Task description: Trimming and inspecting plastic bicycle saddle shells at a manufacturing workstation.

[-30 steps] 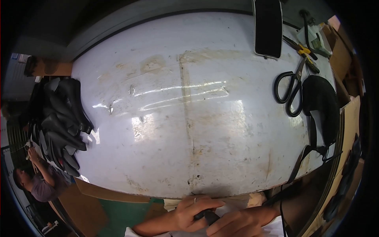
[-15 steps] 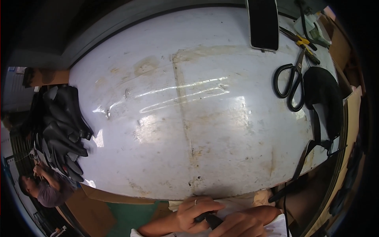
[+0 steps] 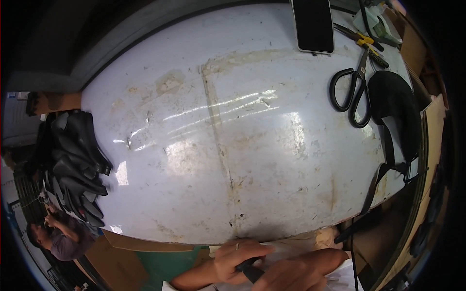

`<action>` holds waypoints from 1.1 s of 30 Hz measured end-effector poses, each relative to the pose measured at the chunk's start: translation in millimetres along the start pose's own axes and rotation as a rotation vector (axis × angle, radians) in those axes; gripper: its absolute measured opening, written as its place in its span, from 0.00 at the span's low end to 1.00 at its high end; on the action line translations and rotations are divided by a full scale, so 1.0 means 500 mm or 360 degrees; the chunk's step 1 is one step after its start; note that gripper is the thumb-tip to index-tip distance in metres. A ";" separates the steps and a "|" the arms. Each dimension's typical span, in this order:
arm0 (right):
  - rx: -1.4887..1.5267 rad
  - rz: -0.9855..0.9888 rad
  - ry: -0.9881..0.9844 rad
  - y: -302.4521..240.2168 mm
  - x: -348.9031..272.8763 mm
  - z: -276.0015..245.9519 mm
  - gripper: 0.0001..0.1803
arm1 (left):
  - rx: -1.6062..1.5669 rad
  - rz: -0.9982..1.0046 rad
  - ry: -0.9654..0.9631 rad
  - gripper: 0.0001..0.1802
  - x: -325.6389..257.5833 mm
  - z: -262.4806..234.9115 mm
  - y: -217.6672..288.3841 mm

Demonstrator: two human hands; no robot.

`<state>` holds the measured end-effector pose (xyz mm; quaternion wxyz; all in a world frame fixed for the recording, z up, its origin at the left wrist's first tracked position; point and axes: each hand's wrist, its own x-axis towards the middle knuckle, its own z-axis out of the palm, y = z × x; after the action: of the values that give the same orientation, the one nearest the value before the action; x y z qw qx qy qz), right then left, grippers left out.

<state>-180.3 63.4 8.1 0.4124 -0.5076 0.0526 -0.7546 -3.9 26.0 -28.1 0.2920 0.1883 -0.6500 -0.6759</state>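
At the table's near edge, my left hand point(image 3: 237, 261) is closed around a black, flexible-looking piece point(image 3: 251, 272), with a ring on one finger. My right hand point(image 3: 289, 276) is closed on the other end of that piece, close beside the left. Only a short part of the black piece shows between the fingers; its kind cannot be made out. Both hands are low over my lap, just off the white table point(image 3: 272, 194). A pile of black, curved, rubbery pieces point(image 3: 80, 160) lies at the table's left end.
Black-handled scissors point(image 3: 358, 92) lie at the far right, with yellow-handled pliers point(image 3: 364, 41) beyond them. A phone point(image 3: 313, 26) rests at the far edge. A black cloth item with a strap point(image 3: 395, 99) lies at the right edge. Another person point(image 3: 68, 237) sits at far left.
My right hand has shifted slightly and turned over the black piece. The view has tilted a little, so the table things appear slightly displaced.
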 end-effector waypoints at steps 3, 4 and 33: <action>0.0027 -0.0027 -0.0052 -0.013 -0.010 0.006 0.07 | -0.0013 -0.0011 0.0030 0.16 -0.001 0.002 0.001; 0.0004 -0.0053 -0.0083 -0.017 -0.010 0.007 0.07 | -0.0015 -0.0010 0.0026 0.16 0.000 0.004 0.002; -0.0335 0.0058 -0.0256 -0.065 -0.017 -0.002 0.08 | 0.0026 -0.0115 0.0029 0.17 0.006 -0.003 0.023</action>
<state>-198.2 89.9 17.7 0.3735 -0.6059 0.1074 -0.6941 -3.6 23.3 -16.5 0.2717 0.2202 -0.6457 -0.6788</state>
